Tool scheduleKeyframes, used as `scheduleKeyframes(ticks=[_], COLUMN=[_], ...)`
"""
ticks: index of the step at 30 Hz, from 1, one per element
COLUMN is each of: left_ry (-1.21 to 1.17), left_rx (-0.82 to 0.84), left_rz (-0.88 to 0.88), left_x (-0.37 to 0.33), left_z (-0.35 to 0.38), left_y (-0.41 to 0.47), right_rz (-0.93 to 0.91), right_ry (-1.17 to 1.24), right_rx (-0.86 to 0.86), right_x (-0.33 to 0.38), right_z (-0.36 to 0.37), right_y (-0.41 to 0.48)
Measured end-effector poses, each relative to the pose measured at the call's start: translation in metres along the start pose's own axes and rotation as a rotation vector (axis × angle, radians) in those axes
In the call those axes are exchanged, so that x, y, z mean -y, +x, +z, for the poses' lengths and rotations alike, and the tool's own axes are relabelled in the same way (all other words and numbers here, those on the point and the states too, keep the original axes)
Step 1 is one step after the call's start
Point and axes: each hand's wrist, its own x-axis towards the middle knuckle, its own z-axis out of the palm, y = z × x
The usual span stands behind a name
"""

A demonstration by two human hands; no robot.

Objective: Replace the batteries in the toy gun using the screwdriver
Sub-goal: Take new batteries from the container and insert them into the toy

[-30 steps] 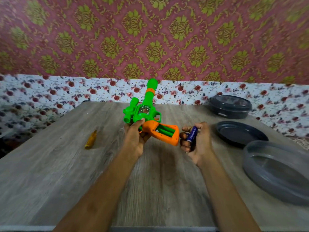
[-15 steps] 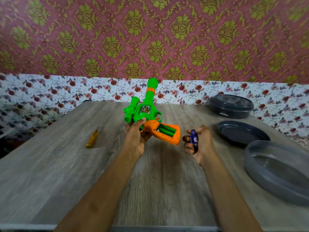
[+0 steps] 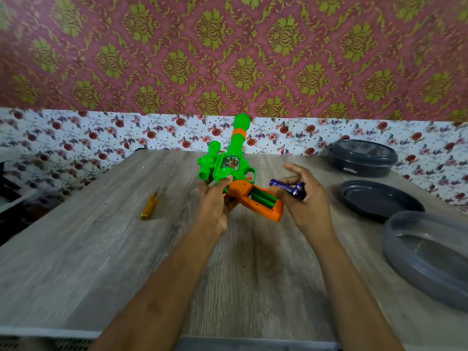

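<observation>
My left hand [image 3: 215,198] grips the green toy gun [image 3: 228,165] by its body, barrel pointing up and away above the table. The gun's orange handle [image 3: 255,198] points down to the right, and its battery compartment is uncovered, showing green inside. My right hand [image 3: 304,196] is right beside the handle's end and holds blue-purple batteries [image 3: 288,188], at least two, between thumb and fingers, with the upper fingers spread. The yellow-handled screwdriver [image 3: 149,206] lies on the table left of the gun, untouched.
The wooden table [image 3: 101,249] runs up to a floral wall. At the right stand a dark lidded container [image 3: 362,158], a dark shallow lid or dish [image 3: 379,201] and a large grey translucent tub [image 3: 425,254] at the table's right edge.
My right hand has moved left and up to the orange handle and turned, bringing the batteries close to the uncovered compartment. The left hand and gun have stayed almost still.
</observation>
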Motion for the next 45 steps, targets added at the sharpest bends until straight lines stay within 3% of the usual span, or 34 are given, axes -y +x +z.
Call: scheduleKeyframes(ticks=[2, 8, 15, 21, 27, 31, 33, 35, 38, 40, 45], left_ry=[0.024, 0.050, 0.005, 0.008, -0.007, -0.008, -0.011, -0.017, -0.014, 0.026, 0.090], left_rx=[0.009, 0.007, -0.029, -0.052, -0.046, -0.037, -0.033, -0.033, -0.015, 0.008, 0.072], left_rz=[0.005, 0.012, -0.008, 0.019, 0.006, -0.010, -0.012, -0.018, -0.011, 0.029, 0.127], left_x=[0.001, 0.005, 0.004, 0.003, 0.002, 0.002, 0.002, 0.000, 0.000, 0.001, 0.000], left_z=[0.000, -0.001, -0.002, -0.002, -0.001, -0.001, -0.001, -0.001, 0.001, 0.002, 0.003], left_y=[0.000, 0.002, 0.004, 0.005, 0.003, 0.001, 0.002, 0.001, -0.001, -0.004, -0.010], right_rz=[-0.061, -0.269, -0.208, -0.057, 0.048, 0.093, 0.092, 0.194, 0.618, 0.777, 0.798], right_ry=[-0.016, -0.304, -0.357, -0.258, -0.182, -0.100, -0.169, -0.144, 0.201, 0.325, 0.267], right_rx=[-0.026, 0.108, 0.229, 0.375, 0.373, 0.306, 0.239, 0.180, 0.212, 0.266, 0.322], right_x=[0.003, -0.001, 0.004, 0.004, 0.004, 0.003, 0.000, -0.005, -0.006, -0.011, -0.017], right_z=[0.000, 0.006, 0.004, 0.000, -0.004, -0.008, -0.006, -0.005, -0.004, 0.001, 0.007], right_y=[-0.001, -0.003, -0.004, -0.004, -0.003, -0.002, -0.002, 0.001, 0.002, 0.001, -0.001])
